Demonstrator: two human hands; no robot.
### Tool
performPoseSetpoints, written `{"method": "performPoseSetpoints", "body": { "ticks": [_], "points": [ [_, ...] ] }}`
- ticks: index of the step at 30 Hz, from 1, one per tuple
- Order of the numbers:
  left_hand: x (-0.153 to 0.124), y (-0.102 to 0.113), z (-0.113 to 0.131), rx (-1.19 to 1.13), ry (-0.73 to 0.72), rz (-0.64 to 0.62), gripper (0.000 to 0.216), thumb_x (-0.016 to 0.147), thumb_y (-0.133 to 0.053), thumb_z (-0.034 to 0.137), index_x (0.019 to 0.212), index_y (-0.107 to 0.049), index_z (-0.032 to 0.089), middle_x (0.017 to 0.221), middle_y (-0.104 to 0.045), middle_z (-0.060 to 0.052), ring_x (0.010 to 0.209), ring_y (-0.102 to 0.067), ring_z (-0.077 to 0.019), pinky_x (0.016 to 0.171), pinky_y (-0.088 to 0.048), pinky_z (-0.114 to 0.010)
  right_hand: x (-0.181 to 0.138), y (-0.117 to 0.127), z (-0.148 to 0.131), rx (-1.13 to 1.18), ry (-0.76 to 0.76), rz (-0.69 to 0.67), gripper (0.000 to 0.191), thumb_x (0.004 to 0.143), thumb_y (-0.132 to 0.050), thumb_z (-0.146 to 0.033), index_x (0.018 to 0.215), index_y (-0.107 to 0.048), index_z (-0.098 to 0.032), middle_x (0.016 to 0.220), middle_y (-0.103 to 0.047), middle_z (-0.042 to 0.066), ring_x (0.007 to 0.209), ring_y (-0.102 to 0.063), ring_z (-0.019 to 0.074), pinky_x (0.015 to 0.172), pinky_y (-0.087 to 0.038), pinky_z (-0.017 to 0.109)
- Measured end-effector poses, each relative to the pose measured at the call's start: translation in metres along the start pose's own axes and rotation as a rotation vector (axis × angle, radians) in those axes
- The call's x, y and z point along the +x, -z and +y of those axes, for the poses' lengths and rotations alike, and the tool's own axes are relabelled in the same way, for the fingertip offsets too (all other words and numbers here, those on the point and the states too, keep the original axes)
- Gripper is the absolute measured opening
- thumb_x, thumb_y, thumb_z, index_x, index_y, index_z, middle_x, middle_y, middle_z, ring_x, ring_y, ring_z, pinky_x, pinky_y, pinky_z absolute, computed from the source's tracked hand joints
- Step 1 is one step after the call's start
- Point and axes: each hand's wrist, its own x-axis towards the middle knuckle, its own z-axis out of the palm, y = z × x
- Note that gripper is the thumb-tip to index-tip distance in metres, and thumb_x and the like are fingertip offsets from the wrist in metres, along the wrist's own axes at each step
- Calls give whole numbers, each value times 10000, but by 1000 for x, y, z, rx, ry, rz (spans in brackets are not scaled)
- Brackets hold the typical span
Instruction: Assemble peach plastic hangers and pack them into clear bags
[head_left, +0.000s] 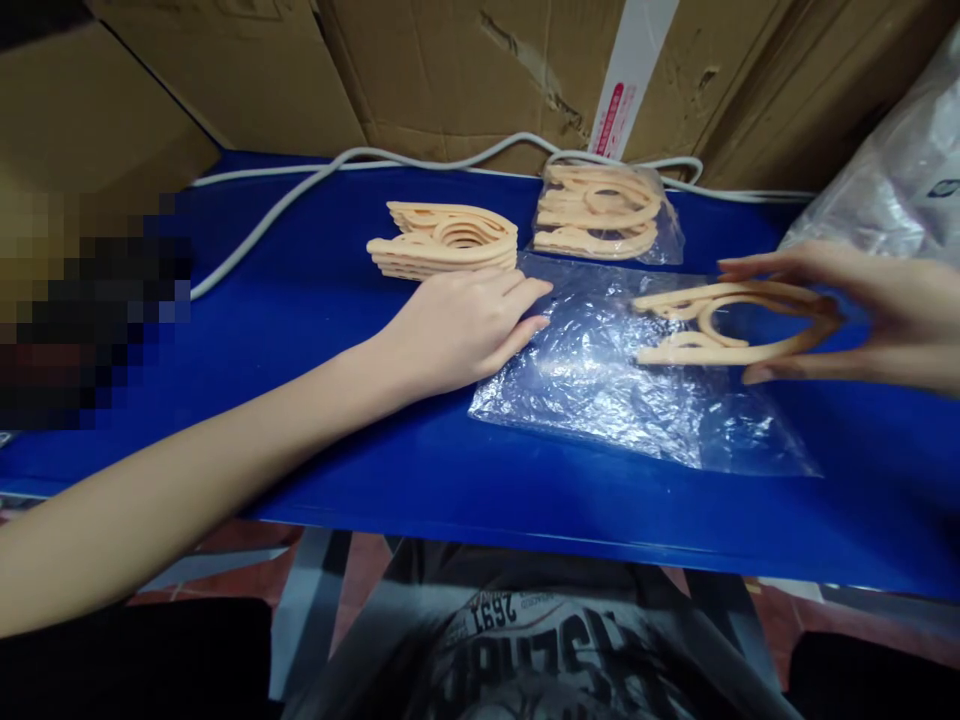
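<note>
My right hand [877, 310] grips a peach plastic folding hanger [780, 352] by its rounded end, thumb and fingers on opposite sides. The hanger's free ends point left, over a clear plastic bag [600, 400] lying flat on the table. At the bag's upper left edge rests my left hand [472, 325], its thumb and forefinger stretched out and apart, touching the plastic. Just beyond that hand sits a stack of several matching hangers [442, 240]. Behind the bag lies a clear packet of hangers [600, 212].
The blue tabletop [360, 470] has its front edge close to my body. A white cable [277, 215] winds along the back, before cardboard boxes [450, 80]. Clear plastic wrapping [892, 170] bulges at the right rear. A blurred-out dark area covers the left side.
</note>
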Motion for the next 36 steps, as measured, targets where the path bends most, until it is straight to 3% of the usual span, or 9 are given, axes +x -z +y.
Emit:
{"method": "performPoseSetpoints", "body": {
  "ticks": [1,6,9,14,19,23,32,36],
  "points": [
    [0,0,0,-4,0,-2,486,1203,-390,368,1513,-666,116,1397,-786,-168,1304,-768,-300,1047,-611,-383,0,-11,-10,5,23,-135,860,788,-766,-938,1433,-755,-370,1274,-828,60,829,-821,252,619,-684,433],
    [1,2,0,-4,20,-29,489,1201,-421,387,1512,-669,103,1416,-776,-183,1307,-767,-322,1041,-620,-405,0,-45,-24,-260,185,-126,887,984,-526,-902,1585,-620,-256,1207,-779,152,1021,-770,391,783,-630,566],
    [1,5,0,-9,19,-54,534,1182,-501,465,1539,-648,97,1425,-768,-191,1323,-756,-343,1055,-616,-422,-1,-33,-4,-245,193,-123,902,945,-605,-905,1619,-580,-307,1241,-789,128,1014,-787,358,753,-613,506],
    [1,7,1,-42,17,-79,617,1143,-592,535,1556,-631,78,1430,-759,-206,1349,-738,-365,1096,-593,-442,-3,-9,24,-129,100,-247,792,898,-747,-847,1535,-637,-389,996,-841,15,759,-795,231,611,-543,373],
    [0,5,0,-68,6,-59,593,1132,-609,519,1540,-638,88,1449,-746,-205,1349,-735,-366,1041,-601,-418,2,-42,-7,42,60,-104,728,951,-709,-805,1433,-701,-259,962,-809,36,810,-757,222,709,-577,368],
    [-1,4,-1,-71,1,-34,528,1132,-604,488,1491,-668,107,1443,-746,-193,1319,-745,-358,964,-609,-389,3,-63,-28,50,49,-54,646,1009,-685,-674,1473,-685,-225,981,-774,42,831,-722,217,779,-581,370],
    [-2,-1,-5,-54,-40,28,403,1172,-514,381,1412,-723,134,1357,-792,-131,1267,-769,-306,897,-603,-338,-1,-65,-22,37,108,-12,671,1044,-683,-576,1633,-588,-269,1357,-802,81,1071,-776,259,971,-639,424],
    [-2,0,-6,-62,-38,36,367,1167,-527,353,1397,-732,153,1347,-797,-120,1267,-768,-289,917,-601,-330,-1,-67,-22,29,147,-11,650,1054,-693,-543,1628,-604,-251,1360,-811,91,1135,-796,270,967,-641,418]
  ]
}}
